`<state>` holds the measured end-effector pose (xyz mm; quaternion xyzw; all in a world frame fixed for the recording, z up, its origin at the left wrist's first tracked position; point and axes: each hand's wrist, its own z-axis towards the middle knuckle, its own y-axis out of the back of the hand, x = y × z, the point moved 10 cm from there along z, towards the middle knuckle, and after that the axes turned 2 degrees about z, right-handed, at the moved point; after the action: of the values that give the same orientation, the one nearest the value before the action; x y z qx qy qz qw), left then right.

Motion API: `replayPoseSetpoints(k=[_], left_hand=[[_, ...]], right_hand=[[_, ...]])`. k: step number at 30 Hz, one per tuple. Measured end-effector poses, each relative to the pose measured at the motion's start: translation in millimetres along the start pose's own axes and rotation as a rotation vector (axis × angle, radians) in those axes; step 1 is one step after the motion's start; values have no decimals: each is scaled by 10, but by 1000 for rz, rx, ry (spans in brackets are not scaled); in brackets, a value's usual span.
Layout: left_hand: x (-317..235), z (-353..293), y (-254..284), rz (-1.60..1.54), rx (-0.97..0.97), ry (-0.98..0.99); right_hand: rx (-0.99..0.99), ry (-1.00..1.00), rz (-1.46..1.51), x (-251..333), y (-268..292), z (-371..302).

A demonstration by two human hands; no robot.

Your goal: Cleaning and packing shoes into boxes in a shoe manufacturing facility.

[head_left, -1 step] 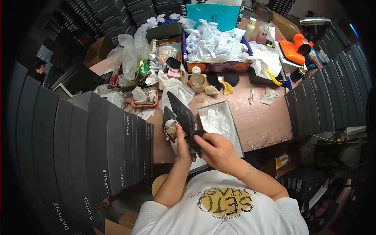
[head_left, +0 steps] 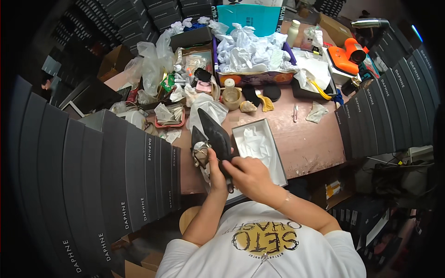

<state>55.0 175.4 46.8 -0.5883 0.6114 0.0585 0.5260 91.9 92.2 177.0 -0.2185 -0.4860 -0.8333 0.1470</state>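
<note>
Nearest, both forearms rose from the lower edge and converged above the worktop (head_left: 308, 143). The left hand (head_left: 216, 172) was closed around two black pointed shoes (head_left: 216, 132), thumb up, toes pointing away from the body; the outer shoe bore a metallic ornament (head_left: 200, 155). The right hand (head_left: 252, 178) came in from the side, wrist bent, its curled fingers against the nearer shoe; whether it gripped anything else could not be told. Right behind it, partly covered by it, lay an open grey box (head_left: 276, 155) lined with white paper (head_left: 255, 141). Grey box stacks hemmed the space in, left (head_left: 116, 167) and right (head_left: 380, 111). Beyond the toes was a whitish plastic sheet (head_left: 208, 109), near a red tray (head_left: 169, 124) of papers, a round jar (head_left: 231, 98) and a yellow cloth (head_left: 267, 103). Farther back, a purple-edged bin (head_left: 252, 78) overflowed with crumpled paper (head_left: 248, 51), left of an orange device (head_left: 344, 59).
</note>
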Motion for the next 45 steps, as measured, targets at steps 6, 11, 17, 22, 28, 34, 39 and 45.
replayPoseSetpoints(k=[6,11,17,22,28,34,39,45], left_hand=[[-4,62,250,164,8,-39],[-117,143,-31,-431,390,181],[-76,-208,-634,-713,706,220],[94,-269,-784,-627,763,157],[127,5,-676,-850,796,161],[368,-35,-870,-927,815,259],[546,-17,-1076,-887,846,320],[677,2,-1164,-776,764,351]], right_hand=[[381,-40,20,66,-452,-710],[204,-426,291,-420,29,-926],[-160,-350,662,-499,678,-328],[36,-135,440,-11,107,-244],[231,-392,615,-347,38,-907],[74,-444,558,-793,603,-815],[130,-342,594,-616,490,-799],[-103,-251,485,-707,670,-672]])
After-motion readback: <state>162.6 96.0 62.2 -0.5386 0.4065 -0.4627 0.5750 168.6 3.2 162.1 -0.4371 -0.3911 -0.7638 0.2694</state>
